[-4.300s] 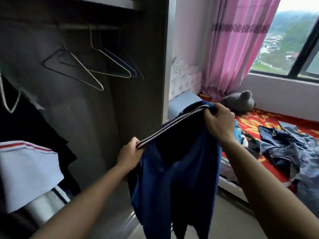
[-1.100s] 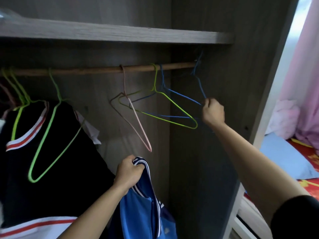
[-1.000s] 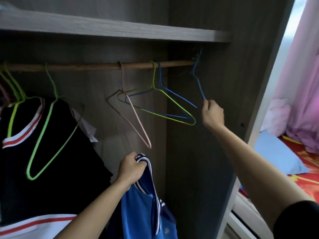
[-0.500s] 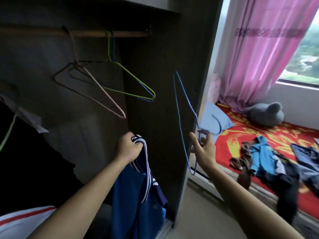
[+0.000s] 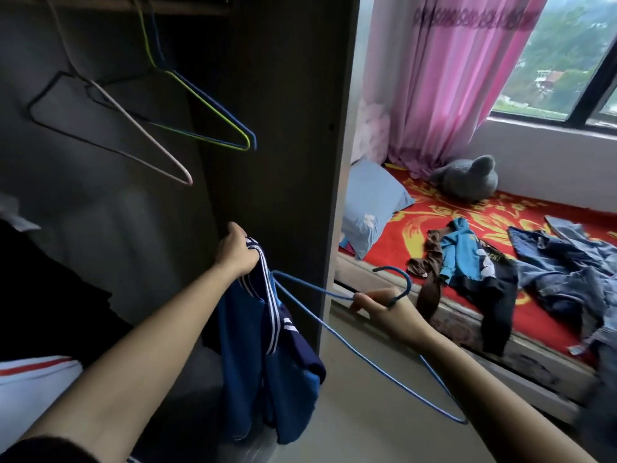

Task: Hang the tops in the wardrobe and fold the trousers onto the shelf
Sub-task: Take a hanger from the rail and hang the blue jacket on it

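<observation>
wardrobe [image 5: 283, 95] left, bed [image 5: 467, 332] right

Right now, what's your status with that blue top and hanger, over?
Left hand grips the blue top at its collar. Right hand holds the blue hanger by its neck, off the rail. Nothing between them.

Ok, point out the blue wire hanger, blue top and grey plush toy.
blue wire hanger [image 5: 409, 283]: head view, hook curve.
blue top [image 5: 247, 345]: head view, front panel.
grey plush toy [image 5: 467, 178]: head view, body.
</observation>
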`<act>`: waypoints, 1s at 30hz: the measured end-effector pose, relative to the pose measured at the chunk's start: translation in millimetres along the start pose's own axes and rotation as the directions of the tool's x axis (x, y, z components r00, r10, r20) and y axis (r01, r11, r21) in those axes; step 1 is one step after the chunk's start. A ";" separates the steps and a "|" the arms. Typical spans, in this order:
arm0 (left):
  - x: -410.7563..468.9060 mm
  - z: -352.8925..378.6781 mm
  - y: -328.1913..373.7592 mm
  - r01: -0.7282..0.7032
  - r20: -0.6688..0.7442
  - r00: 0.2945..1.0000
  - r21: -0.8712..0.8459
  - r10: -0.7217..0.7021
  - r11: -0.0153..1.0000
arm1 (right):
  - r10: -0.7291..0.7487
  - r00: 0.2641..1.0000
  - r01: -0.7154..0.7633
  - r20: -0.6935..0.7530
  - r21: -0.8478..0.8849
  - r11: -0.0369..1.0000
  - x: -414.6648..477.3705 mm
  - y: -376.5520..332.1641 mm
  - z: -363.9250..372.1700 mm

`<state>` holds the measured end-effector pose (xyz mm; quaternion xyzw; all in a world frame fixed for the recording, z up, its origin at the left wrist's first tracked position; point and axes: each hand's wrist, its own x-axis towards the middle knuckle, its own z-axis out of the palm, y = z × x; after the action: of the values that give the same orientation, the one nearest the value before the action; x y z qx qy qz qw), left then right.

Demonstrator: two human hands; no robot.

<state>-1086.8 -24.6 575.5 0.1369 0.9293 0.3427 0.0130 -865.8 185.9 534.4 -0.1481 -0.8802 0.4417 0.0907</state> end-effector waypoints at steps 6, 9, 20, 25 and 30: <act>-23.1 23.0 38.1 -0.025 0.079 0.997 0.051 0.021 0.998 | -0.108 0.978 0.109 0.180 0.005 0.994 -5.1 9.9 -20.9; -35.9 33.6 65.3 -0.103 0.091 0.991 0.073 0.096 0.992 | -0.155 0.974 0.147 0.165 0.058 0.987 -2.1 7.4 -17.5; -43.3 -0.5 49.8 -0.165 -0.193 0.945 0.419 0.266 0.893 | -0.161 0.985 0.172 -0.062 0.268 0.948 13.3 9.5 -49.1; -42.9 -12.1 53.8 -0.152 -0.252 0.943 0.264 0.220 0.953 | -0.265 0.964 0.253 0.038 0.188 0.949 11.7 -3.4 -32.6; -56.8 -3.9 76.2 -0.265 -0.240 0.922 0.176 0.302 0.948 | -0.128 0.971 0.083 0.202 0.215 0.973 8.7 -16.8 -19.5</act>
<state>-1013.9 13.4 623.3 0.2239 0.9148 0.2899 -0.1704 -871.2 194.0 559.8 -0.0423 -0.8413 0.5378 0.0334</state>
